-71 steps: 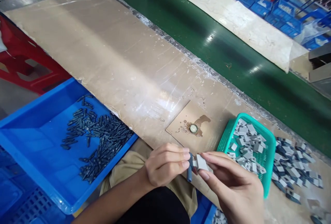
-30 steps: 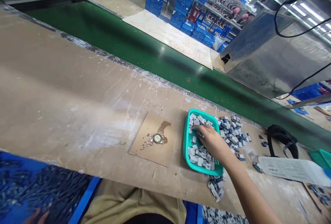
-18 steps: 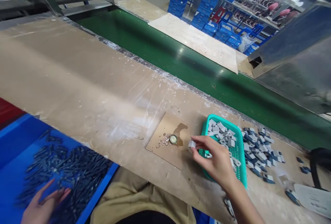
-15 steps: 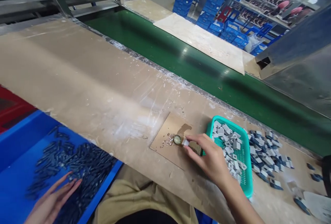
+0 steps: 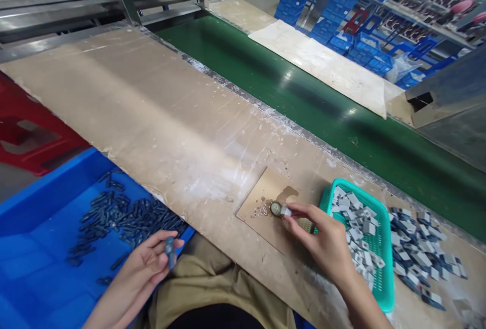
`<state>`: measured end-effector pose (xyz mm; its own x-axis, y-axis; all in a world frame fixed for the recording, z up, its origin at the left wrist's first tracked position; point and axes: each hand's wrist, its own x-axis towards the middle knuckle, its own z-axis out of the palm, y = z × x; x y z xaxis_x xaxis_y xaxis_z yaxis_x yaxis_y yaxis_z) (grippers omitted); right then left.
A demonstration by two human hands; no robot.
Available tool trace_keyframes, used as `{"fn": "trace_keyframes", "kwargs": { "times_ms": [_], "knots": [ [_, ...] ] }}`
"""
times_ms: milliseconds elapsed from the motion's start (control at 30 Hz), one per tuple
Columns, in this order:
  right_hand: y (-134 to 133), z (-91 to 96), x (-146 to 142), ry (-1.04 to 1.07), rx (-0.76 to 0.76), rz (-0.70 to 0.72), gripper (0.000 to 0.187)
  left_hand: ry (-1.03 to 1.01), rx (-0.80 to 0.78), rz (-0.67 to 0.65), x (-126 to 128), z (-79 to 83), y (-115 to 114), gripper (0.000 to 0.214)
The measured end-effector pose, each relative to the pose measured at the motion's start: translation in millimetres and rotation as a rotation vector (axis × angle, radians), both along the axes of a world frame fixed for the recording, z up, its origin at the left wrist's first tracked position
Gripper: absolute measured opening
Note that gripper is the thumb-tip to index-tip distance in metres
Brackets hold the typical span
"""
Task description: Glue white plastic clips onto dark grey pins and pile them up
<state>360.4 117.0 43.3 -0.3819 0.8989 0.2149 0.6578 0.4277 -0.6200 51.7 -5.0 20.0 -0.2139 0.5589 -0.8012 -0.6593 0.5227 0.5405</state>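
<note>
- Head view, things in hand: right hand (image 5: 326, 243), at about four o'clock in the frame, pinches a small pale grey piece (image 5: 285, 211) between thumb and forefinger. The piece's tip touches a little round cap (image 5: 275, 209) at the hand's ten o'clock.
- The cap sits in a brown wet stain on a cardboard pad (image 5: 258, 200) that lies flat on the worktop (image 5: 152, 116).
- Left hand (image 5: 146, 263), at seven o'clock, is curled round a dark blue-grey piece (image 5: 169, 252), which is short, bar-shaped and nearly upright in the fingers, above the person's lap.
- Around: a blue bin (image 5: 38, 228) at eight o'clock holds a scatter of dark pieces (image 5: 129, 217), just beside the left hand. A teal basket (image 5: 384, 302) of pale grey pieces lies at the right hand's three o'clock, partly covered by the wrist. A loose heap of mixed pieces (image 5: 421, 248) lies beyond it on the worktop.
- Surface and room: the worktop is brown, scratched and smeared white. A green belt (image 5: 304, 96) runs along its far edge, from twelve to three o'clock. Stacked blue crates (image 5: 341, 15) stand at one o'clock, and a red stool (image 5: 30, 136) at nine.
</note>
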Motion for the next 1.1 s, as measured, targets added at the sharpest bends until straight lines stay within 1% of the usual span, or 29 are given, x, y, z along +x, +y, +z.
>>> {"fn": "trace_keyframes", "kwargs": {
  "times_ms": [67, 133, 167, 233, 267, 333, 367, 400, 433, 500, 600, 700, 833, 900, 967, 1033, 1100],
  "knots": [
    [-4.8, 7.4, -2.0, 0.201, -0.116, -0.079, 0.016, 0.026, 0.151, -0.059, 22.3, 1.2, 11.4, 0.058],
    [-11.4, 15.6, -6.1, 0.406, -0.234, -0.116, 0.017, 0.157, 0.349, -0.106, 48.3, 2.2, 24.1, 0.043],
    [-15.4, 19.9, -9.0, 0.484, -0.280, -0.119, 0.018, 0.269, 0.465, -0.120, 61.2, 2.5, 30.5, 0.035],
    [-24.9, 28.6, -16.6, 0.579, -0.319, -0.121, 0.019, 0.582, 0.779, -0.107, 83.4, 2.8, 42.7, 0.023],
    [-30.2, 32.8, -21.0, 0.588, -0.300, -0.133, 0.020, 0.760, 0.965, -0.084, 91.7, 2.6, 48.0, 0.024],
    [-41.2, 39.4, -30.0, 0.545, -0.191, -0.182, 0.024, 1.067, 1.294, -0.035, 101.9, 1.4, 56.2, 0.029],
    [-46.6, 41.4, -34.2, 0.516, -0.118, -0.202, 0.026, 1.170, 1.408, -0.023, 104.2, 0.6, 58.8, 0.029],
    [-51.6, 42.4, -37.9, 0.490, -0.050, -0.210, 0.029, 1.236, 1.482, -0.029, 105.1, -0.4, 60.3, 0.027],
    [-56.0, 42.4, -41.1, 0.474, 0.014, -0.209, 0.031, 1.271, 1.519, -0.052, 105.2, -1.3, 61.0, 0.025],
    [-62.5, 40.4, -45.1, 0.459, 0.098, -0.185, 0.036, 1.303, 1.528, -0.114, 104.0, -2.5, 60.5, 0.021],
    [-65.9, 36.3, -45.7, 0.408, 0.162, -0.155, 0.041, 1.331, 1.510, -0.170, 101.7, 0.1, 58.7, 0.019],
    [-64.5, 35.6, -41.4, 0.367, 0.168, -0.105, 0.043, 1.325, 1.541, -0.242, 98.3, 9.6, 59.0, 0.015],
    [-60.5, 37.3, -34.7, 0.357, 0.117, -0.020, 0.045, 1.289, 1.576, -0.401, 89.8, 26.1, 62.4, 0.010],
    [-57.9, 36.7, -33.9, 0.370, 0.127, -0.005, 0.045, 1.302, 1.626, -0.406, 86.4, 31.7, 65.9, 0.009],
    [-55.1, 35.2, -35.9, 0.378, 0.158, -0.008, 0.043, 1.336, 1.632, -0.429, 86.8, 33.6, 71.4, 0.009],
    [-52.9, 33.2, -39.7, 0.372, 0.200, -0.049, 0.041, 1.368, 1.653, -0.404, 91.6, 30.9, 78.6, 0.010],
    [-51.1, 30.4, -42.1, 0.350, 0.225, -0.092, 0.037, 1.351, 1.677, -0.377, 98.4, 24.3, 85.4, 0.009]
  ]
}}
